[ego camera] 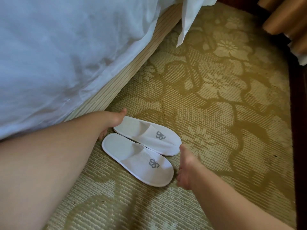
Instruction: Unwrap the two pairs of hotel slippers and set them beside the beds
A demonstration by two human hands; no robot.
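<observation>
Two white hotel slippers with grey logos lie side by side on the carpet, toes pointing right, close to the bed's base. The far slipper (pixel 149 135) is nearer the bed and the near slipper (pixel 137 159) lies just in front of it. My left hand (pixel 113 122) rests at their heel ends, thumb up, fingers touching the heels. My right hand (pixel 186 168) hovers at the toe ends with fingers spread, holding nothing. No wrapper is in view.
The bed with a white duvet (pixel 58 55) and striped beige base (pixel 129 72) fills the upper left. Patterned gold carpet (pixel 224 113) spreads to the right. A dark wooden edge (pixel 299 130) runs along the right, with tan curtain folds (pixel 285 15) at the top right.
</observation>
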